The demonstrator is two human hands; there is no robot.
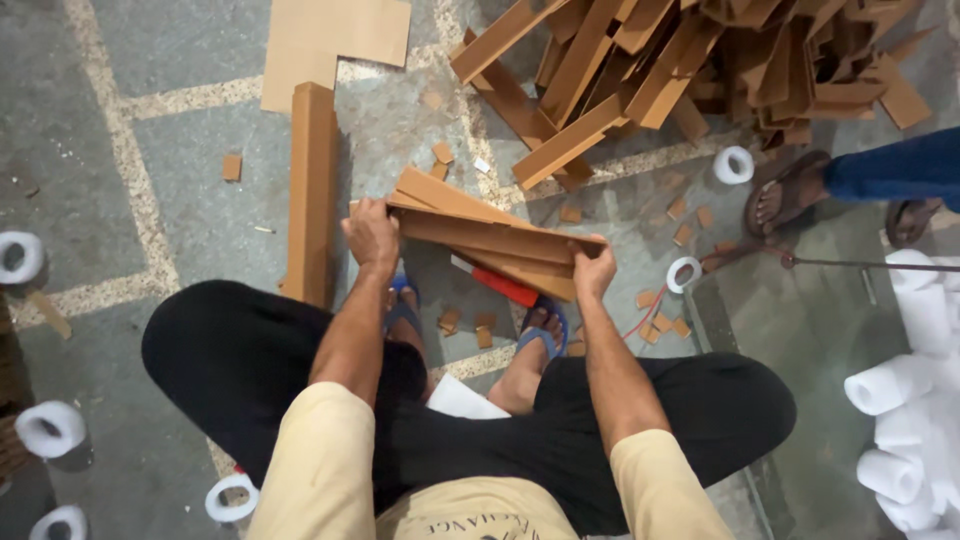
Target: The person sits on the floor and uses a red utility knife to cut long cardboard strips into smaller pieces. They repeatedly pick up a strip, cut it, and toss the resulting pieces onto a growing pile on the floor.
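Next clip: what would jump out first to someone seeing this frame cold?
First, the bundle of folded cardboard strips at centre, gripped at its ends by the left hand and right hand above the person's sandalled feet. Next, the big heap of similar cardboard angle pieces piled at the top right, with another person's sandalled foot beside it. White tape rolls crowd the right edge.

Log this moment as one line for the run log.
left hand: grips cardboard strips | right hand: grips other end | red-handled tool: floor
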